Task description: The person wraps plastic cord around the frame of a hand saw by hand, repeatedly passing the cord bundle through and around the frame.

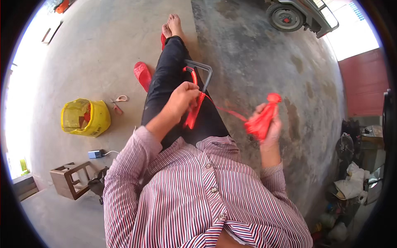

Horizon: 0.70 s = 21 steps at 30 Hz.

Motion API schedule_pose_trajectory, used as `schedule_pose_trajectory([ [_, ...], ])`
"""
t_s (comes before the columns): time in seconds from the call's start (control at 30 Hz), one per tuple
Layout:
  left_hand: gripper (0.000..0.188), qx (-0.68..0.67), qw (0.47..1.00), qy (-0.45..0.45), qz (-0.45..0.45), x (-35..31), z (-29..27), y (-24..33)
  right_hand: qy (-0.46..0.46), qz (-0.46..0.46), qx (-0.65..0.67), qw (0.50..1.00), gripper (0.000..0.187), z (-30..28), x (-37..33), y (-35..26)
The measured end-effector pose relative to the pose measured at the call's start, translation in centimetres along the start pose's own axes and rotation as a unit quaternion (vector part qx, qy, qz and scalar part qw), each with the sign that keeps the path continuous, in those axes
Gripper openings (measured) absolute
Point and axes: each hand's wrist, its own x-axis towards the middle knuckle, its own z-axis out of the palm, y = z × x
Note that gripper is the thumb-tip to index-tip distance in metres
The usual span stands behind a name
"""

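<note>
Over my thighs, my left hand [182, 100] is closed on a grey angular frame [209, 75] that is partly wrapped in red ribbon. The wrapped part [192, 120] runs down beside my fingers, and a red curved piece [191, 72] shows above them. From the frame a red strand [232, 112] stretches to the right. It leads to a red ribbon bundle [264, 119], gathered at its top and slightly blurred, which my right hand [273, 132] grips out to the right of my legs. My fingertips on the frame are partly hidden.
On the floor at left are a yellow basket [99, 120] with red material inside, scissors [120, 98], a red slipper [142, 75], a small blue box [95, 154] with a white cable, and a wooden stool [68, 182]. A vehicle wheel [285, 17] stands far right; clutter [351, 182] lies nearer.
</note>
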Motion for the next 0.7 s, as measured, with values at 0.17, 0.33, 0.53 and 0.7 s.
schedule_pose_trajectory([
  [0.17,0.029,0.331,0.837,-0.050,0.434,-6.6,3.2,0.5,-0.087,0.159,-0.142,0.973,0.059,5.3,-0.7,4.6],
  [0.33,0.029,-0.115,0.968,-0.080,0.207,-6.7,3.1,2.1,-0.127,0.195,-0.228,0.946,0.052,7.2,1.8,4.1],
  [0.53,0.025,0.325,0.754,0.137,0.555,-0.4,-2.1,5.0,-0.151,0.022,-0.218,0.964,0.030,4.3,9.0,0.2],
  [0.7,0.012,0.659,0.555,0.208,0.463,4.7,-2.5,3.3,-0.084,-0.116,-0.632,0.762,0.037,6.9,11.5,4.1],
])
